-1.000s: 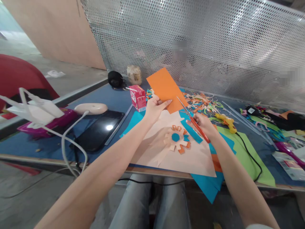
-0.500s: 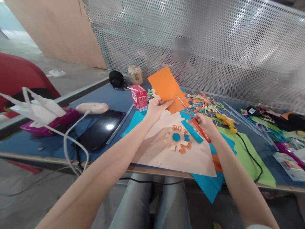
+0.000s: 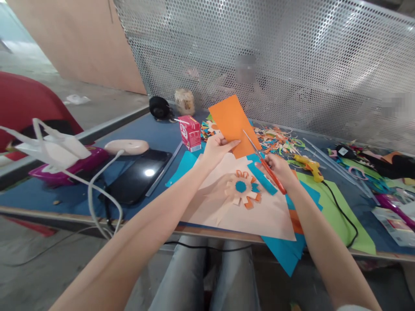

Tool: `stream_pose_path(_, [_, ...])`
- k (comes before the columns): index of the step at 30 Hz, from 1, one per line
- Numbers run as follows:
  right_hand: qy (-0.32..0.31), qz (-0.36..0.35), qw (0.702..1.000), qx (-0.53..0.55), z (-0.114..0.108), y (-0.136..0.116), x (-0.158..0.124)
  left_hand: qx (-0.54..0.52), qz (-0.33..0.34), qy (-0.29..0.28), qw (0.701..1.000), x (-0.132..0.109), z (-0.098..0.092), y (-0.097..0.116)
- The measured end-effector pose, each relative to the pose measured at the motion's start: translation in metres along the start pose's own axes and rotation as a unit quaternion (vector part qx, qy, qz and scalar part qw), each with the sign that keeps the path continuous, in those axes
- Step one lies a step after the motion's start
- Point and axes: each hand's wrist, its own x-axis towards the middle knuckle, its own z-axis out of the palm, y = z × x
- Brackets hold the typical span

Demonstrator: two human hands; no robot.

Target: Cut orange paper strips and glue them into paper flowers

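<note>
My left hand (image 3: 220, 147) pinches the lower left edge of a flat orange sheet of paper (image 3: 232, 121), which it holds up tilted over the table. My right hand (image 3: 278, 170) grips red-handled scissors (image 3: 272, 172), their blades pointing up and left over the lower right part of the sheet. Whether the blades are cutting into it I cannot tell. Below both hands lies a large pale peach sheet (image 3: 207, 207). On it rest a paper flower (image 3: 240, 186) with a blue centre and peach, orange and blue petals, and a blue paper strip (image 3: 264, 177).
Paper scraps (image 3: 279, 140) lie heaped behind my hands. A yellow glue gun (image 3: 309, 167) rests at right on green paper (image 3: 343, 207). At left are a pink drink carton (image 3: 190, 133), a black phone (image 3: 138, 177) and white cables (image 3: 90, 194). A perforated metal panel (image 3: 292, 56) stands behind.
My left hand and the orange sheet have shifted slightly right and down, bringing the sheet closer to the scissors. My right hand has hardly moved.
</note>
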Motion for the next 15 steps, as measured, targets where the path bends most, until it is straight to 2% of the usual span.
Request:
stream_pose_path(5, [0.021, -0.002, 1.0, -0.021, 0.0021, 0.0012, 0.0025, 0.004, -0.002, 0.007, 1.0, 0.0006, -0.0011, -0.0017])
stream_pose_path(11, [0.02, -0.017, 1.0, 0.001, 0.0033, -0.0004, 0.0, -0.005, -0.018, -0.026, 0.999, -0.0005, 0.0005, -0.0051])
stream_pose_path(15, [0.029, -0.015, 0.999, -0.015, 0.0029, -0.0021, 0.0002, -0.008, -0.02, -0.028, 0.999, -0.0015, 0.0014, -0.0057])
